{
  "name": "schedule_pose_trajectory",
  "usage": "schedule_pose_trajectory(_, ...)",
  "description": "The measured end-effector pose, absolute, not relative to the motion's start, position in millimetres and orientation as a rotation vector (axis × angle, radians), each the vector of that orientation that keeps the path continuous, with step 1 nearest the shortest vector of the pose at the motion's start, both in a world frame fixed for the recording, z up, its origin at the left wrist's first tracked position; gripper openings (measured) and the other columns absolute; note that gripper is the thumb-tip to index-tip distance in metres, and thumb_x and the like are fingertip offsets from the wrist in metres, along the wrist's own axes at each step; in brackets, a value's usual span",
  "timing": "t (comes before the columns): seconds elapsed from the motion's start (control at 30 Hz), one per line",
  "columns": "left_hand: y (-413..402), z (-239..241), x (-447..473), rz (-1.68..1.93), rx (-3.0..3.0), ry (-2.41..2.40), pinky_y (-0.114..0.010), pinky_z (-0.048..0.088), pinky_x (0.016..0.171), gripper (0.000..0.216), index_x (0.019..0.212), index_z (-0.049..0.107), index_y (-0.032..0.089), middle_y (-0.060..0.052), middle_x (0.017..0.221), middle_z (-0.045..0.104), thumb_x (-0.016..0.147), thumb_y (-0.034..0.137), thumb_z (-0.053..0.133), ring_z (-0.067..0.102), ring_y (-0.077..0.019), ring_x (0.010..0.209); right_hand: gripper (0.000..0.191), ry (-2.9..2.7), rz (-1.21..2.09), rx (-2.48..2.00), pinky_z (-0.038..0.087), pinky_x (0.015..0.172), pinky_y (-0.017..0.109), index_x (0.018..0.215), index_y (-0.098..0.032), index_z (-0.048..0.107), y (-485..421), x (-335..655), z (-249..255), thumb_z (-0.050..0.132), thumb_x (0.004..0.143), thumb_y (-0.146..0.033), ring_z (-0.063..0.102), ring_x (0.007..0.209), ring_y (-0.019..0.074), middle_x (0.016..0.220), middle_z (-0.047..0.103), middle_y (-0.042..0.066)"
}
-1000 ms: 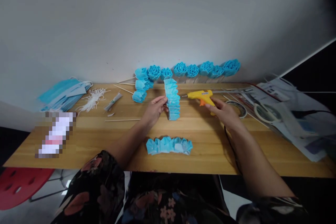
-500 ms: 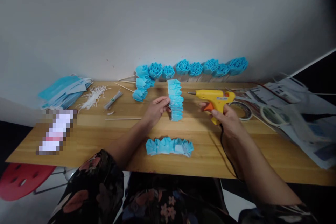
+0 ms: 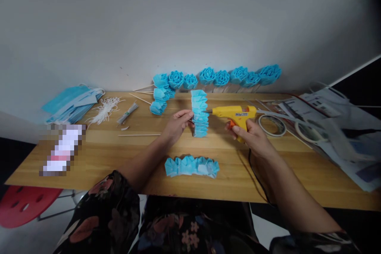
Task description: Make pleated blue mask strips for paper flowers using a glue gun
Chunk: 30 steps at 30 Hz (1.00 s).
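The pleated blue strip [image 3: 200, 103] runs lengthwise toward the wall, over the middle of the tabletop [image 3: 226, 186]. At far left lie stacked masks [image 3: 74, 101], then white cords [image 3: 105, 110]. The left hand [image 3: 177, 125] pinches the strip's left edge, thumb and fingers closed on it. That edge looks fairly straight; crisp folds cross the pale blue surface, ending in a zigzag on the right. There the nozzle of a yellow glue gun [image 3: 226, 110] meets the zigzag, though contact is unclear. The right hand [image 3: 256, 137] wraps snugly round the gun's handle.
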<state>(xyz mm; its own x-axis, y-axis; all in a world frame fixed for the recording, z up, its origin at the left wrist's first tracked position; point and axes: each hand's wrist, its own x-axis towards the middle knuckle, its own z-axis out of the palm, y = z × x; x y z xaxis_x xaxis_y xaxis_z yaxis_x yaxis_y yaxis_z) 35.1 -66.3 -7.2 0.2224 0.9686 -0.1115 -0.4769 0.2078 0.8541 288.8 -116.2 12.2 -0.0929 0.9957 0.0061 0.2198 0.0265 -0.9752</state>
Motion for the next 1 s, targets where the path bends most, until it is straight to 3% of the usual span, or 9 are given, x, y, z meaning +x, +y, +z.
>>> schedule_pose_trajectory(0.5, -66.6, -8.7, 34.2, 1.167, 0.800, 0.748, -0.024, 0.052, 0.058, 0.032, 0.080, 0.072, 0.012, -0.001, 0.070, 0.069, 0.067, 0.034, 0.091, 0.062, -0.0107, 0.062, 0.047, -1.569, 1.052, -1.382, 0.043, 0.060, 0.032, 0.088, -0.023, 0.063, -117.0, 288.1, 11.8, 0.068, 0.080, -0.069, 0.052, 0.062, 0.0167, 0.075, 0.065, 0.002)
schedule_pose_trajectory(1.0, -65.4, -10.0, 34.7, 1.181, 0.791, 0.754, -0.024, 0.051, 0.057, 0.030, 0.079, 0.071, 0.013, 0.000, 0.069, 0.068, 0.068, 0.033, 0.090, 0.062, -0.0105, 0.062, 0.043, -1.570, 0.969, -1.463, 0.045, 0.064, 0.033, 0.082, -0.023, 0.061, -117.8, 288.1, 13.4, 0.069, 0.078, -0.065, 0.055, 0.064, 0.0184, 0.069, 0.061, 0.001)
